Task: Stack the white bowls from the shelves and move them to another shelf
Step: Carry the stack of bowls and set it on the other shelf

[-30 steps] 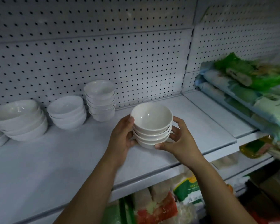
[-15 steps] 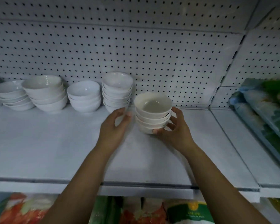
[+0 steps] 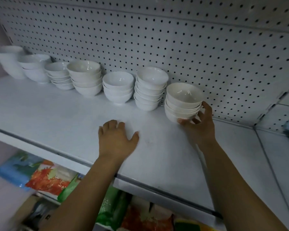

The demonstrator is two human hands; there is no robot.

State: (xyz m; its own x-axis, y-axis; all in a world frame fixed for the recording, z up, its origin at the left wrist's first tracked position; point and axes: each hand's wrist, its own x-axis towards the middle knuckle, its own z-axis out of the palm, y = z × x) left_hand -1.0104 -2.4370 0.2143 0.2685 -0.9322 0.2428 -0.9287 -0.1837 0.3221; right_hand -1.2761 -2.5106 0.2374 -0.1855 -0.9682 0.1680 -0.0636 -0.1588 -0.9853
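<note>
A stack of white bowls (image 3: 182, 100) sits on the white shelf (image 3: 57, 114) just in front of the pegboard (image 3: 157, 39), at the right end of a row that runs along the pegboard's foot. The right hand (image 3: 198, 125) grips this stack low down, with the thumb pressed against the bottom bowl on the side away from the pegboard and the fingers curled round the right flank. Whether the stack's base bears fully on the shelf cannot be told. The left hand (image 3: 115, 139) lies palm down farther out from the pegboard, its fingers spread and only lightly bent, holding nothing. Whether it rests on the shelf or floats just above it is unclear. Along the pegboard to the left, a taller stack (image 3: 150, 89) stands just beside the gripped one. After it come a shorter stack (image 3: 118, 87), a wide stack (image 3: 85, 77), a stack of shallow dishes (image 3: 59, 75) and further white ware (image 3: 35, 67), which is blurred. Below the shelf's front edge, well out from the pegboard, lie coloured packets (image 3: 52, 179)
</note>
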